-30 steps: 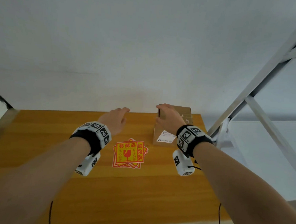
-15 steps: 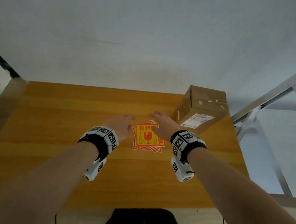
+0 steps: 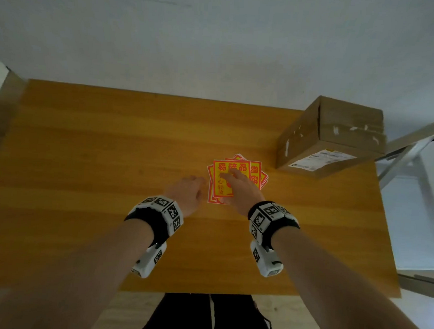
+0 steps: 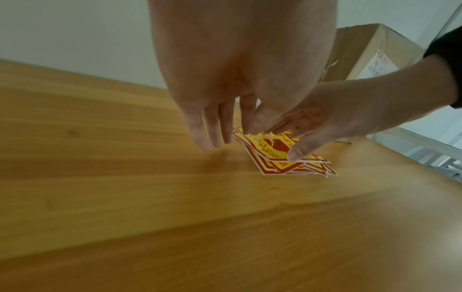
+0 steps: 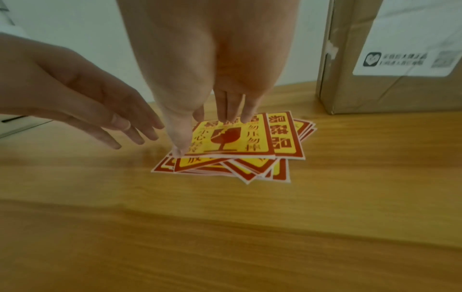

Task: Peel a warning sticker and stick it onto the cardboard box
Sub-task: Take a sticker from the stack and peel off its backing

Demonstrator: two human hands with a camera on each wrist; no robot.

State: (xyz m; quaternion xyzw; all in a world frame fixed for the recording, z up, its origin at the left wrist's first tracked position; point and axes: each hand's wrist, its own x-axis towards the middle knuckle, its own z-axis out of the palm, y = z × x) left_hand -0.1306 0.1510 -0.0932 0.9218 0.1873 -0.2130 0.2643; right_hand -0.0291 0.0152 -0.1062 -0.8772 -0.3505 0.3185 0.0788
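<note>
A fanned pile of red-and-yellow warning stickers (image 3: 255, 176) (image 4: 275, 164) (image 5: 252, 138) lies on the wooden table (image 3: 109, 144). My right hand (image 3: 235, 185) (image 5: 203, 135) rests on the top sticker, its straight fingers (image 5: 232, 110) on the far part and its thumb (image 5: 178, 146) at the near left corner. My left hand (image 3: 191, 188) (image 4: 217, 136) hovers just left of the pile, fingers straight, holding nothing. The brown cardboard box (image 3: 333, 136) (image 5: 390, 59), with a white label, stands at the table's far right corner, apart from both hands.
A white wall runs behind the table. A metal frame (image 3: 417, 152) stands off the right edge, close to the box. The table's front edge (image 3: 227, 294) lies near my body. Bare wood (image 3: 94, 181) stretches to the left of the hands.
My right hand left the box and came down onto the sticker pile. The left hand moved closer to the pile's left side. The head view tilted down.
</note>
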